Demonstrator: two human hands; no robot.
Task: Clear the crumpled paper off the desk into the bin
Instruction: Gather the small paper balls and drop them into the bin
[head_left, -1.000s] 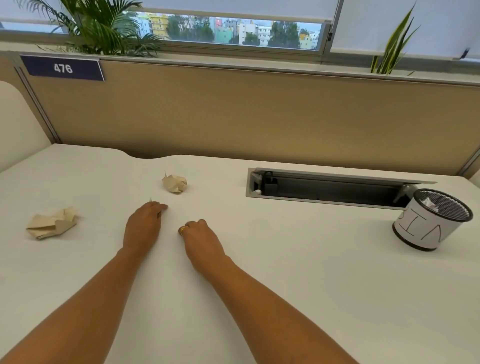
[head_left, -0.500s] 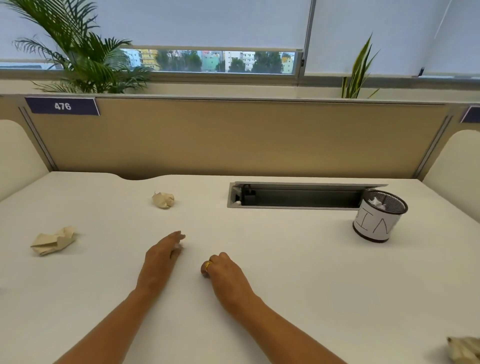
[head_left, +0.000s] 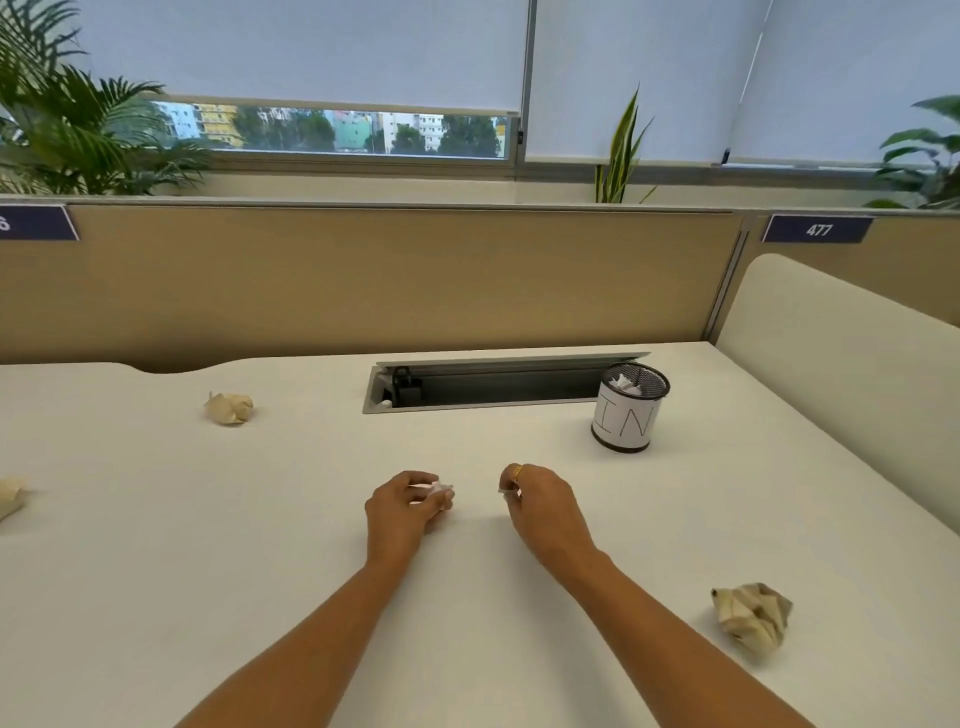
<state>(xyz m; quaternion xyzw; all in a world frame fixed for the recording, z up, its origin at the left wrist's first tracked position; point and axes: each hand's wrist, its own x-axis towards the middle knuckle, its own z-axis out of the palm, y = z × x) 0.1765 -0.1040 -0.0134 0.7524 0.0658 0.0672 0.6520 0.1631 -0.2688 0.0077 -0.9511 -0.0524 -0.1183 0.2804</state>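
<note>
- White desk (head_left: 519, 649), wide and flat.
- Long gray slot (head_left: 488, 387) cut into the top near the back, with its lid tipped up.
- Bin (head_left: 623, 423) standing upright at the right end of the slot, black mesh with a white label.
- Far ball (head_left: 228, 408) of tan paper at the back left, well apart from the slot.
- Left ball (head_left: 9, 496) of tan paper at the left edge, partly cut off.
- Near ball (head_left: 753, 618) of tan paper at the front right, well apart from the bin.
- Left hand (head_left: 402, 506) low in the middle, gripping a white scrap (head_left: 440, 491).
- Right hand (head_left: 545, 506) near it, pinching a tiny white bit (head_left: 506, 491).
- Hard to tell whether either hand touches the top.
</note>
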